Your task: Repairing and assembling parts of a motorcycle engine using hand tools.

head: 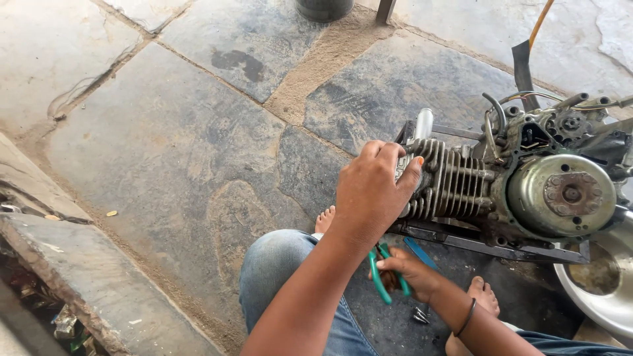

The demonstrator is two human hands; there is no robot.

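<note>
A grimy motorcycle engine with a finned cylinder and a round side cover sits on a dark metal frame on the stone floor. My left hand rests over the cylinder head end, fingers wrapped on it. My right hand, lower and nearer me, grips green-handled pliers just below the frame. A dark bangle circles that wrist. My bent knee in jeans and bare feet lie beside the engine.
A steel bowl holding dirty liquid stands at the lower right by the engine. Small metal parts lie on the floor near my right hand. A stone step edge runs along the lower left. A dark round container stands at the top.
</note>
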